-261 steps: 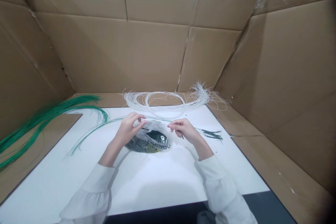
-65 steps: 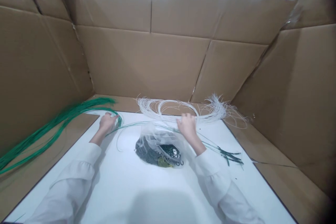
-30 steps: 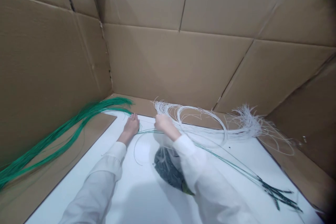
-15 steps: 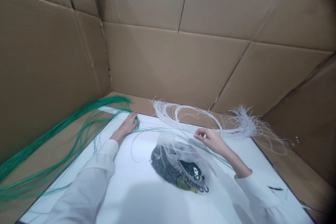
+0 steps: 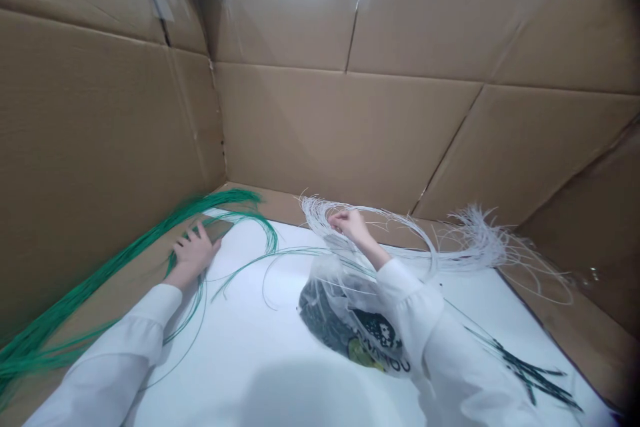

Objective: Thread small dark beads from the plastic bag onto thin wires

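My left hand [image 5: 193, 255] lies with its fingers spread over the lower part of the long green strands [image 5: 100, 280], some of which pass under the palm. Up by the coil of white strands [image 5: 320, 213], the fingertips of my right hand [image 5: 351, 223] are pinched together; whether a thin strand is between them I cannot make out. Below that hand sits a clear plastic bag [image 5: 327, 317] with small dark green beads inside, its right side partly covered by my sleeve. Thin green strands run behind the bag to dark beaded ends [image 5: 543, 373] at the right.
Tall cardboard walls [image 5: 320, 120] enclose the white table [image 5: 225, 360] at the back and both sides. The bushy ends of the white strands [image 5: 475, 240] reach the right rear edge. A brown cardboard sheet [image 5: 100, 320] lies under the green strands at the left.
The lower green strands have spread out and loosened. My left hand has shifted left from their tip and opened over them. My right hand has moved left and back to the white coil.
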`<state>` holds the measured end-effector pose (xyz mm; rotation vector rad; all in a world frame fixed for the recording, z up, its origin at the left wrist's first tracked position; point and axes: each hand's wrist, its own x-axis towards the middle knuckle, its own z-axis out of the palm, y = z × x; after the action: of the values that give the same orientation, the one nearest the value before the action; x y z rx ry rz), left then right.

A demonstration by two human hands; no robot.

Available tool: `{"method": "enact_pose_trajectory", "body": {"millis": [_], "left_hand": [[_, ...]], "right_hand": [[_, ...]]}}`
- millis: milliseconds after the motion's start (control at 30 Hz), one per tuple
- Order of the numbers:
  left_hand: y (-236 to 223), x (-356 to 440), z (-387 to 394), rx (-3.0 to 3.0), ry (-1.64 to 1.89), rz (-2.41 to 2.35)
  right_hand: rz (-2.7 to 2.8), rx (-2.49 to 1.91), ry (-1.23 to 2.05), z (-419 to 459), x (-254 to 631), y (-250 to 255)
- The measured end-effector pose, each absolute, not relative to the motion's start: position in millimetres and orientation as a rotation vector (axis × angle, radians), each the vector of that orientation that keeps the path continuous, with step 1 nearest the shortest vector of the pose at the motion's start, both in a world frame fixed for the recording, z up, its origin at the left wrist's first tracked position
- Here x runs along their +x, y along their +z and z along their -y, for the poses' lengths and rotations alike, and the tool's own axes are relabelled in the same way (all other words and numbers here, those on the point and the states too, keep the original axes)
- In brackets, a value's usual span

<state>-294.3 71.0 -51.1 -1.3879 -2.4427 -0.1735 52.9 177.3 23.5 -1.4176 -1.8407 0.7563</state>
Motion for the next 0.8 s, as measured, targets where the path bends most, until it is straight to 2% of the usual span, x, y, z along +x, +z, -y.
{"method": "enact_pose_trajectory", "body": {"millis": [200,333,433,533,800], "left_hand": [[-42.6,-322.8,-80.9,-1.767,-0.083,2.314],[-44.1,-353.2,-86.8,-1.803,-0.103,2.247],[-52.7,-382.2,-95.6,-1.772,-0.155,2.242],[-56.6,-405.0,-105.5,-2.064,-0.076,2.154],[-41.1,-424.1,-115.9,-2.332,0.079,2.008]], "right_hand": [[1.587,-1.514,0.597,-210.0,52.5,29.7],[1.571,-1.577,0.535,-227.5,69.1,28.4],[1.646,-1.602,0.496,-235.8,84.1,21.2],[1.778,-1.623,0.43,-241.2,98.1,10.1],[2.05,-1.8,0.183,-255.4,131.5,-13.5]]}}
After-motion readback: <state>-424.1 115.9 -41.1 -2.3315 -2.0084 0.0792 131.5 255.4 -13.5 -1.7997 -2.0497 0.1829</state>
